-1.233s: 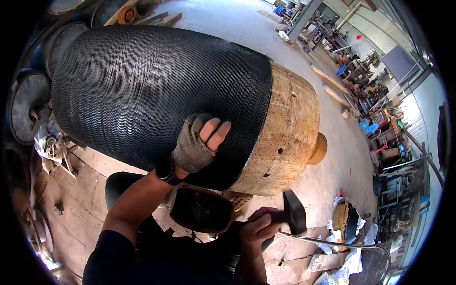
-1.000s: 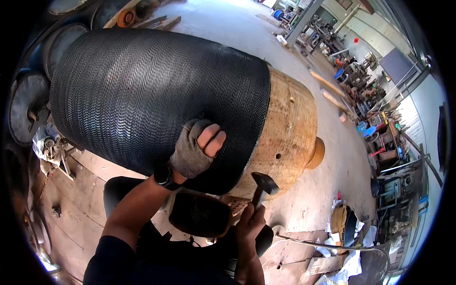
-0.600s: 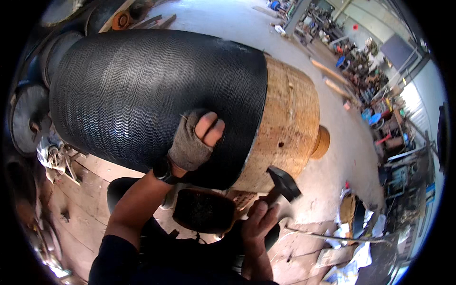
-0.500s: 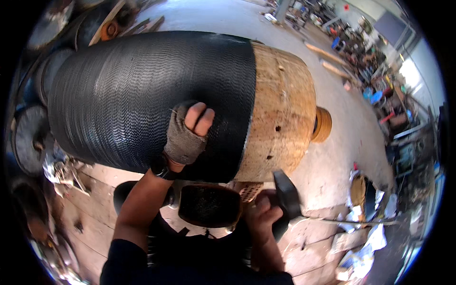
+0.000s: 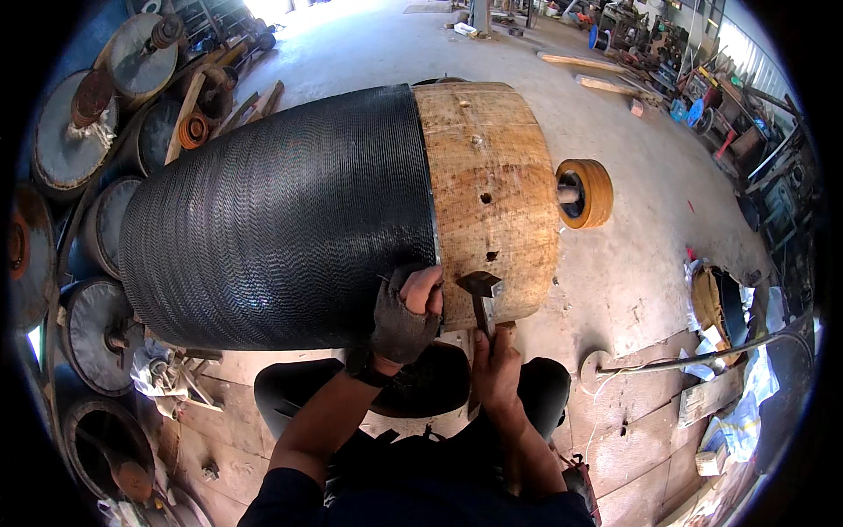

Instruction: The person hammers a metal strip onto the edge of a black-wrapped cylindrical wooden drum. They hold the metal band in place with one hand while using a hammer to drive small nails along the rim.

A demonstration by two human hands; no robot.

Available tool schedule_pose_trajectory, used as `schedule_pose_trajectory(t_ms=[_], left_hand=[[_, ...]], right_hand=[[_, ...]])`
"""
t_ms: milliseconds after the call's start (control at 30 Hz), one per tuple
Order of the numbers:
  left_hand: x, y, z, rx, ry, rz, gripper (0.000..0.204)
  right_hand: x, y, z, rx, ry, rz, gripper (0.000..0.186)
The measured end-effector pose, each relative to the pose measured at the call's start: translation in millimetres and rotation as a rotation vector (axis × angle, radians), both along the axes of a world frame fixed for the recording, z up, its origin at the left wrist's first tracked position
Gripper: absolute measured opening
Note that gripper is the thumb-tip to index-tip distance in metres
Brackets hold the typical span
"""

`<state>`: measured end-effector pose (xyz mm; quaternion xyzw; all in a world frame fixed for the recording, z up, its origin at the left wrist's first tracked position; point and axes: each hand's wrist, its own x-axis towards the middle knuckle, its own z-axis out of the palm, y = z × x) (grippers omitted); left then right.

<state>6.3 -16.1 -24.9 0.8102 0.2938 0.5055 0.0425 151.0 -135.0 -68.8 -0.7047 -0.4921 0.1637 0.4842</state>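
Note:
A large wooden drum (image 5: 487, 167) lies across in front of me, its left part covered by a black, finely ridged layer (image 5: 281, 211). At the border between black and bare wood, near the drum's near side, is my left hand (image 5: 408, 312) in a grey fingerless glove. Its fingers are curled together, and whatever they may pinch is hidden. My right hand (image 5: 497, 369) grips the handle of a hammer (image 5: 480, 285). The hammer's dark head is over the bare wood, just right of my left fingers. Two dark holes show in the wood above it.
An orange-brown wheel (image 5: 588, 193) sits on the shaft at the drum's right end. Several metal-ended rollers (image 5: 97, 329) are stacked at the left. A dark seat (image 5: 421, 386) shows between my knees. At the right, a thin rod (image 5: 685, 360) runs past scraps and a wood block (image 5: 709, 397).
My left hand has moved from the middle of the black layer to its right edge. The hammer has come up and left, close beside it. The whole view has also shifted.

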Motion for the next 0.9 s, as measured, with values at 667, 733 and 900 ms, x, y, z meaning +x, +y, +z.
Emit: schedule_pose_trajectory(t_ms=[667, 733, 900], left_hand=[[6, -1, 30, -0.228, 0.030, 0.073, 0.050], [8, 0, 29, -0.241, 0.038, 0.078, 0.051], [20, 1, 27, -0.139, 0.077, 0.146, 0.054]], right_hand=[[-2, -5, 13, 0.060, 0.004, 0.055, 0.023], [-2, -5, 15, 0.051, 0.009, 0.060, 0.023], [-6, -4, 27, 0.062, -0.013, 0.084, 0.020]])
